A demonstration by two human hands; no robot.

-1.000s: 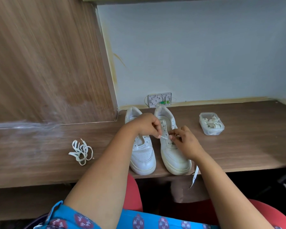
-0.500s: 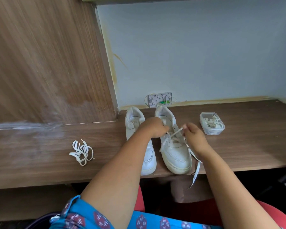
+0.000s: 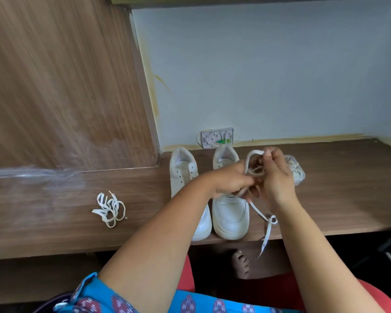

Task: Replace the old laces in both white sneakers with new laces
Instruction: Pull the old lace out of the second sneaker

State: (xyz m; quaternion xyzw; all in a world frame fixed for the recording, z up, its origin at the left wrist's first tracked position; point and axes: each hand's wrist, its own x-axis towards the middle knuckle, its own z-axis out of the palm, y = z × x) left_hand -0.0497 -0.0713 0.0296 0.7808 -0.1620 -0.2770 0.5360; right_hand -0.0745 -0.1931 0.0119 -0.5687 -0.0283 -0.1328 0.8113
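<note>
1. I am sitting at a brown wooden counter with a pale blue wall behind it and a wooden panel on my left.
2. Two white sneakers are standing side by side on the counter, toes toward me: the left sneaker and the right sneaker.
3. My left hand and my right hand are both curling tight around one flat white lace, just above the right sneaker.
4. The lace is looping up between my hands, and its long tail is hanging over the counter edge.
5. The lace is thin, soft and floppy, so I think it could twist into a knot or catch in a hole while I am pulling.
6. If I am tugging hard, the light sneaker could slide off the edge.
7. A tangled pile of laces is lying well apart on my left. It could get mixed up with the lace in the clear plastic box behind my right hand.
</note>
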